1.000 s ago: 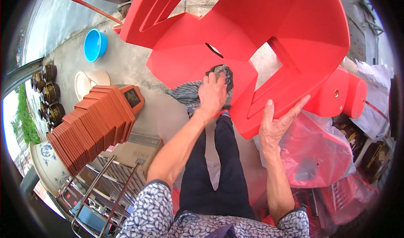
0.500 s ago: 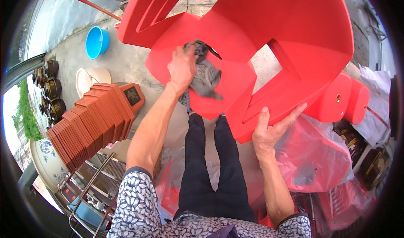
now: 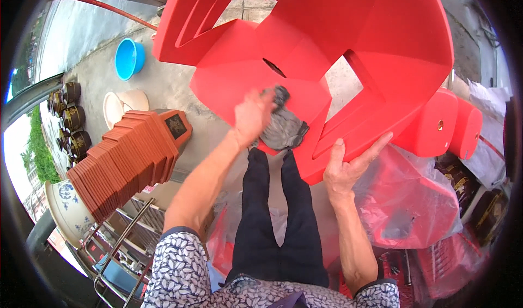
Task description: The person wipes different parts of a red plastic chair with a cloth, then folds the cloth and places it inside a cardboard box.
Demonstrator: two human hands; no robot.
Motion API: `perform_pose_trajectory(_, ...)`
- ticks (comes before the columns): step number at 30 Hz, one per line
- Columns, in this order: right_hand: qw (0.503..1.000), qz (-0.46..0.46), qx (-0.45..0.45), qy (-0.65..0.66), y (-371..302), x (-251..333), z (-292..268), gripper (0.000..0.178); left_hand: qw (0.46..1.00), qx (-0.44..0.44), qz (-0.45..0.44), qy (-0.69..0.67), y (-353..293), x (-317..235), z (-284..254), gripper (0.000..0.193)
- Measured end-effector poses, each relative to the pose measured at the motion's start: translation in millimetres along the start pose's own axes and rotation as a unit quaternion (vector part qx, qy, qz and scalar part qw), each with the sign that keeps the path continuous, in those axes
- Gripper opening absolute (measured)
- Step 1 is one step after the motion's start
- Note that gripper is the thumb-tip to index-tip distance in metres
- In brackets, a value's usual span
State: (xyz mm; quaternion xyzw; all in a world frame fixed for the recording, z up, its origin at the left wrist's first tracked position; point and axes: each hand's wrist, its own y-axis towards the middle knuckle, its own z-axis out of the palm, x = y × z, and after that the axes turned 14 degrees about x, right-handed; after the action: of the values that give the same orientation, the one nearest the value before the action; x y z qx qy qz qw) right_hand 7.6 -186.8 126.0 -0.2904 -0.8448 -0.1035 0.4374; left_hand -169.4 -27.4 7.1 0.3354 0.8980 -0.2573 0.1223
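Observation:
A large red plastic chair (image 3: 381,24), with angular faces and cut-out openings, fills the upper middle of the view. My left hand (image 3: 254,114) is closed on a grey rag (image 3: 283,128) and presses it against the seat near its front edge; motion smears the fingers. Above the rag, a dark slot in the seat is uncovered. My right hand (image 3: 351,169) grips the chair's lower right edge, thumb on one side and fingers stretched along the other.
Stacked terracotta-coloured planters (image 3: 128,163) lean at left beside a metal rack (image 3: 122,242). A blue basin (image 3: 129,59), a cream tub (image 3: 125,103) and dark glazed pots (image 3: 73,117) stand beyond. At right are more red plastic pieces (image 3: 436,125) and plastic-wrapped red items (image 3: 408,199).
My left hand has moved the grey rag down and right across the seat, towards me, uncovering the dark slot. My right hand keeps its hold on the edge.

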Motion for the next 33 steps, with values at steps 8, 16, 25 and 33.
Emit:
perform_pose_trajectory(8,0.999,-0.009,-0.021,-0.025,2,3,2,0.094,0.973,-0.069,-0.215,0.054,32,92,-67,0.041)
perform_pose_trajectory(16,0.998,-0.025,-0.022,0.045,5,-3,3,0.092,0.973,-0.147,-0.175,0.041,-1,72,-25,0.081)
perform_pose_trajectory(25,0.997,-0.027,-0.049,0.053,6,-1,3,0.092,0.998,0.041,-0.052,-0.006,-32,-62,19,0.057)
perform_pose_trajectory(33,0.999,-0.022,-0.038,0.004,6,-9,1,0.093,0.611,0.319,-0.185,-0.700,-83,9,-31,0.038)
